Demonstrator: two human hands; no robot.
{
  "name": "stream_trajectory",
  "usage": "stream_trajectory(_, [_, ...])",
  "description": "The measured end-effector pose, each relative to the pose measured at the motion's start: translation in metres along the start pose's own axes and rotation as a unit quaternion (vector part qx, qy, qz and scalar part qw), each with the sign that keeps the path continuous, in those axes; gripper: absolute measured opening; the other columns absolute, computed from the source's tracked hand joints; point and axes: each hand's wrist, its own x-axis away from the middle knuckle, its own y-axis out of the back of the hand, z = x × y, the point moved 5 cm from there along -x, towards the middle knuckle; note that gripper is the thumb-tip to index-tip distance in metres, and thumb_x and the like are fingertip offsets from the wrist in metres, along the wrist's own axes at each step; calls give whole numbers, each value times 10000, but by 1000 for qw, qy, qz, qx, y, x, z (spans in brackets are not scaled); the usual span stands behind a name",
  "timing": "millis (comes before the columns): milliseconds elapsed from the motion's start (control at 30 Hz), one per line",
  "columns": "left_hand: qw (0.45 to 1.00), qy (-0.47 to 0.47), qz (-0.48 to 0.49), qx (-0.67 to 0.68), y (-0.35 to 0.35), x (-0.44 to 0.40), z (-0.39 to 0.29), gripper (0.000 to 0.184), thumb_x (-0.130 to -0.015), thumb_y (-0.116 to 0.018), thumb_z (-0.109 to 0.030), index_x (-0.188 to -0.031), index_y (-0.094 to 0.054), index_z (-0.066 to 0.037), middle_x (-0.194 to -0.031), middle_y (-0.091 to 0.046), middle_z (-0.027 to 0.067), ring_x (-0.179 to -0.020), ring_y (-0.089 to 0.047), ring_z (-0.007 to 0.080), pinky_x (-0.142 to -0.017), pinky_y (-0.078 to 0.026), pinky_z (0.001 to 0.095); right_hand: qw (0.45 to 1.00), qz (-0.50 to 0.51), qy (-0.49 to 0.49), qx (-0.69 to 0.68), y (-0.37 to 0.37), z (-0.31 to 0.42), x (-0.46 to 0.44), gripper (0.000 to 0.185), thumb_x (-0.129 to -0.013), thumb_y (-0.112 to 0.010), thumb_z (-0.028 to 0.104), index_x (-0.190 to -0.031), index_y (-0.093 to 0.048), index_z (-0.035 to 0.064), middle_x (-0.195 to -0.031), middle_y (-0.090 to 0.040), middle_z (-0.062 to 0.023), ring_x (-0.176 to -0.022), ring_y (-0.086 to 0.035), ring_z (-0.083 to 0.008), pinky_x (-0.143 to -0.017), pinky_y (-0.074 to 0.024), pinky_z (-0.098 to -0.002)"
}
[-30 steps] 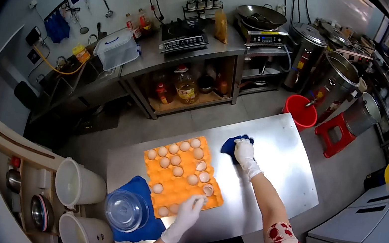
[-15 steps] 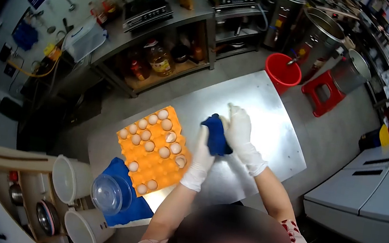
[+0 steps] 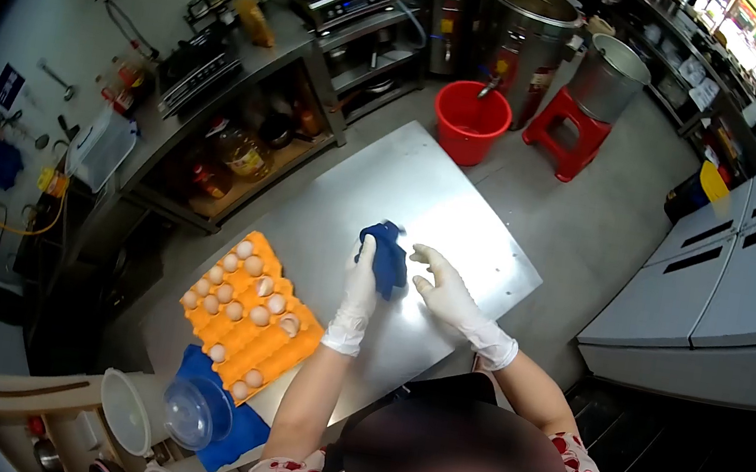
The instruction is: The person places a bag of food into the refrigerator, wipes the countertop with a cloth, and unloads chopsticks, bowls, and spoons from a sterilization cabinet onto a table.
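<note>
The left hand (image 3: 358, 294) pinches the blue cloth (image 3: 386, 262) over the worktop's (image 3: 469, 213) middle, while the right hand (image 3: 453, 298), fingers spread, would need to reach in to touch it.

One head view, from above, facing forward and down, tabletop (image 3: 462, 200) near

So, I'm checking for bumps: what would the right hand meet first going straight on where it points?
The right hand would probably meet the blue cloth in the left hand, though depth is unclear.
</note>
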Motion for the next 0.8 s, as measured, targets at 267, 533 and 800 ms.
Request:
stream_trajectory(267, [821, -441, 159, -326, -190, 24, 11, 247, -879, -539, -222, -1007, -617, -25, -986, -592, 181, -891, -573, 355, -811, -452, 415, 962, 238, 90, 102, 118, -30, 7, 251, -813, -474, 31, -1034, -592, 20, -1022, -606, -202, -1020, -574, -326, -841, -460, -413])
stream_trajectory(533, [971, -199, -86, -102, -235, -30, 49, 300, -1008, -396, -228, -1090, -568, 4, -1035, -649, 154, -767, -626, 191, -693, -504, 290, 925, 193, 25, -326, 271, -83, -14, 530, -855, -417, -39, -1383, -390, 8, -1251, -557, -128, -1156, -518, -194, -1016, -373, -309])
stream_trajectory(800, [653, -10, -425, -627, -121, -17, 59, 778, -846, -648, -360, -1437, -252, -46, -1444, -232, 299, -1296, -329, 417, -1035, -299, 543, 942, 222, -103, -231, 342, -195, -96, 367, -922, -583, 143, -1250, -523, -9, -1054, -665, -98, -970, -608, -141, -897, -458, -274])
